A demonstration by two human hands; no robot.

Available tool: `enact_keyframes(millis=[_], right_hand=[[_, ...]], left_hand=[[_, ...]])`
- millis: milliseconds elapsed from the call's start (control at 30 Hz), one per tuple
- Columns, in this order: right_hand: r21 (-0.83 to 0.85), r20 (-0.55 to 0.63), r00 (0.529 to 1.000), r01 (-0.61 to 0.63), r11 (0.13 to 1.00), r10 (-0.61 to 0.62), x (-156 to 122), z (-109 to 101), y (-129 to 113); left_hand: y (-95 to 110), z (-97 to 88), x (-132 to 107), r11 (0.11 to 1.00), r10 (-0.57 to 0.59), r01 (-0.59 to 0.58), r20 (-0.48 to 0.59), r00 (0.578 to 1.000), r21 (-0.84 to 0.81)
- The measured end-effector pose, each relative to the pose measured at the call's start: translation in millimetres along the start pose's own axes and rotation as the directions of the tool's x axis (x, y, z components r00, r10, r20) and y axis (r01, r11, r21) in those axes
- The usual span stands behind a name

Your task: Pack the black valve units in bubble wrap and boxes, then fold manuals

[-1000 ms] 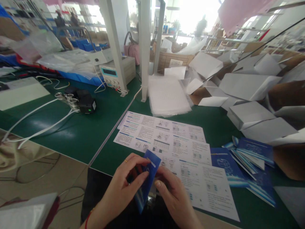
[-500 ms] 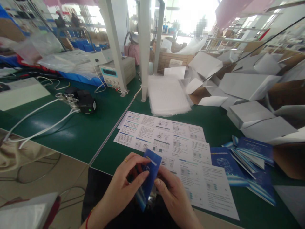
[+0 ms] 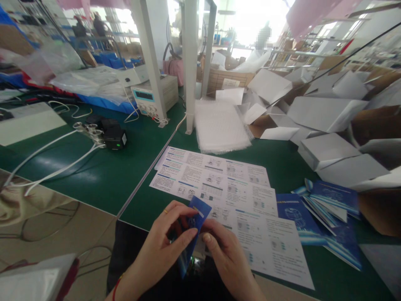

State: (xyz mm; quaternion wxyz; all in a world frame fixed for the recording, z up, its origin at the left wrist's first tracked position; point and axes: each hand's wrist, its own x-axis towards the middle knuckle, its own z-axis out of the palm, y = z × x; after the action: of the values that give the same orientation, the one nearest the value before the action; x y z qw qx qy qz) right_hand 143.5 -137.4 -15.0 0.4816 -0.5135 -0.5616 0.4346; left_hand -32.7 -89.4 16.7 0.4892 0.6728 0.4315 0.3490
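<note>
A folded blue leaflet [image 3: 202, 207] is held upright, tilted, over the front edge of the table. My left hand [image 3: 166, 236] grips it, thumb on the front cover and fingers curled round its left side. On its right edge, my right hand [image 3: 227, 251] pinches with thumb and forefinger, where a pale inner page partly shows. The leaflet's lower end hangs below my left thumb. Under and beyond both hands lie overlapping printed instruction sheets [image 3: 260, 200]. To the right are several folded blue leaflets [image 3: 296, 215], loosely piled.
Open white boxes [image 3: 326, 113] crowd the right back. A stack of bubble wrap [image 3: 221, 127] lies behind the sheets, beside a metal post [image 3: 189, 67]. At the left are black devices with white cables [image 3: 114, 136] and a power supply [image 3: 147, 98].
The leaflet has turned slightly, so its cover looks narrower and a pale inner page shows by my right thumb. My right fingers have shifted a little; my left hand has hardly moved.
</note>
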Motion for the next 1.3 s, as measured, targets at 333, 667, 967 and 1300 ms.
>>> enact_keyframes(millis=[333, 667, 967, 1300], right_hand=[[0.086, 0.001, 1.000, -0.009, 0.996, 0.009, 0, 1, -7], [-0.017, -0.001, 0.999, -0.051, 0.999, 0.051, -6, -1, 4], [-0.217, -0.059, 0.994, 0.072, 0.974, -0.087, -9, -5, 9], [-0.491, 0.105, 0.914, 0.391, 0.779, -0.393, -11, -14, 7]], left_hand=[[-1, 0.5, -4, 0.988, 0.095, -0.102, 0.070, 0.993, 0.119], [3, -17.3, -3, 0.905, 0.248, -0.147, -0.215, 0.944, 0.398], [-3, -39.6, -5, 0.992, 0.042, 0.005, -0.357, 0.933, 0.129], [-21, 13.7, 10, 0.789, 0.431, -0.475, 0.200, 0.880, 0.390]])
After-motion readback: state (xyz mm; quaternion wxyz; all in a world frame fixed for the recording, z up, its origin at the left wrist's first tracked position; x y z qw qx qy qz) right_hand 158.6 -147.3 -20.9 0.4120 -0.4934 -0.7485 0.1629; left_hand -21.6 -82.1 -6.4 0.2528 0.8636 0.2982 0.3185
